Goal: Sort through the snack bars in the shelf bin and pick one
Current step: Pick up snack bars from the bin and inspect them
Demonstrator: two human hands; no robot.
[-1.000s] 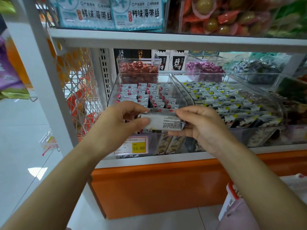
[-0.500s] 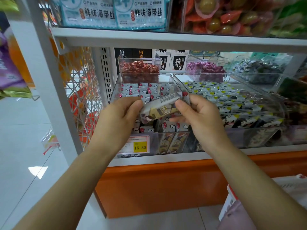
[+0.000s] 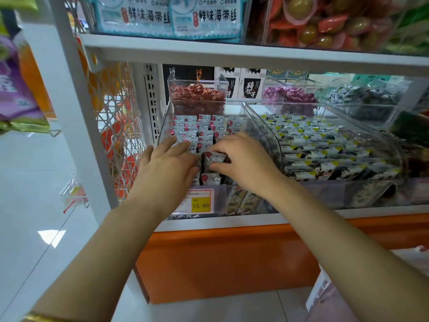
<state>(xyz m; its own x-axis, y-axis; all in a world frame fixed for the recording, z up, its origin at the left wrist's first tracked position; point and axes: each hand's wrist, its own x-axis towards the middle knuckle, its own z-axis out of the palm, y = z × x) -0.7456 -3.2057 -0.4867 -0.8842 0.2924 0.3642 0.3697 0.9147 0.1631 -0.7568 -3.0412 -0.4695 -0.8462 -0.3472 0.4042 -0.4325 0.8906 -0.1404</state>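
Currently your right hand pinches one probably light, slippery snack bar by its end; your left hand lies flat.

Snack bar btwn L hand & R hand, in bin.

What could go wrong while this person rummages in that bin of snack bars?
The right hand pinches a snack bar between thumb and fingers, so it might slip back among the packed bars. The left hand lies across the rows and could push neighbours out of line. Both wrists cross the front wall of the clear bin; a hasty pull might jolt it.
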